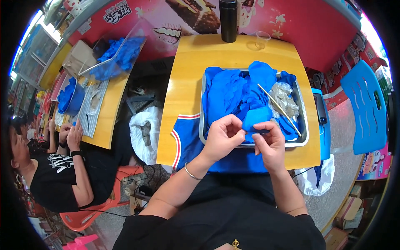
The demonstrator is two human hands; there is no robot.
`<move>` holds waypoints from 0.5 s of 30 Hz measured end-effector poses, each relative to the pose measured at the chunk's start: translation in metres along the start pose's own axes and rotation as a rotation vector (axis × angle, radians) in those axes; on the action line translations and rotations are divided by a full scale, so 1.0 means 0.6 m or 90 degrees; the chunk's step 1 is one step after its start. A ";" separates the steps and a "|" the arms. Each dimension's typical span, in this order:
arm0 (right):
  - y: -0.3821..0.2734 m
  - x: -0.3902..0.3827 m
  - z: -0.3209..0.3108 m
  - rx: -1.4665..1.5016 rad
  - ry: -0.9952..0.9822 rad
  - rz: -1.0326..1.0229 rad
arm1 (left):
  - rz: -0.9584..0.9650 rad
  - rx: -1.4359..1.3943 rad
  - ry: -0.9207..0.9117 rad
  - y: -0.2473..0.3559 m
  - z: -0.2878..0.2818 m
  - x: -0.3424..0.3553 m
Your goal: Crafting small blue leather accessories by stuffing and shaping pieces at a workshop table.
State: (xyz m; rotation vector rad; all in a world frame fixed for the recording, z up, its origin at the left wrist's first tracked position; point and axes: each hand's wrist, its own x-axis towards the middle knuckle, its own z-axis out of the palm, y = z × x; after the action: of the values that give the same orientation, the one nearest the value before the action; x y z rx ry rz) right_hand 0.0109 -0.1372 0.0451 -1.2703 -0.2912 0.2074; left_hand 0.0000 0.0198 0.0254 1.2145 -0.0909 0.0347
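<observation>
My left hand and my right hand pinch a small blue cut piece between thumbs and fingers over the front of a metal tray. The tray holds heaped blue pieces, a crumpled greyish plastic bag and a thin wooden stick lying diagonally across them. A blue garment with red-and-white trim lies on the yellow table, beneath the tray's left side and front.
A black flask and clear cup stand behind the tray. At left, a co-worker sits at another table with a blue bucket and clear bin. A blue chair stands right, a white sack left.
</observation>
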 end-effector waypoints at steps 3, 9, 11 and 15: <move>0.002 0.002 -0.002 -0.070 0.006 -0.030 | -0.020 0.003 -0.036 -0.001 -0.004 -0.002; -0.009 0.011 -0.012 -0.029 0.048 0.043 | 0.154 0.251 -0.025 0.026 0.002 0.006; -0.008 0.014 -0.020 -0.013 0.035 0.071 | 0.284 0.332 -0.047 0.034 0.002 0.009; -0.001 0.014 -0.029 0.139 -0.020 0.169 | 0.274 0.312 -0.157 0.025 -0.009 0.011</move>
State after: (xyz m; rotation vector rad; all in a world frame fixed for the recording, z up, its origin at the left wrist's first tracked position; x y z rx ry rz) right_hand 0.0247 -0.1506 0.0416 -1.0871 -0.1219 0.4738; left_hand 0.0058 0.0300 0.0384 1.6653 -0.5860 0.2979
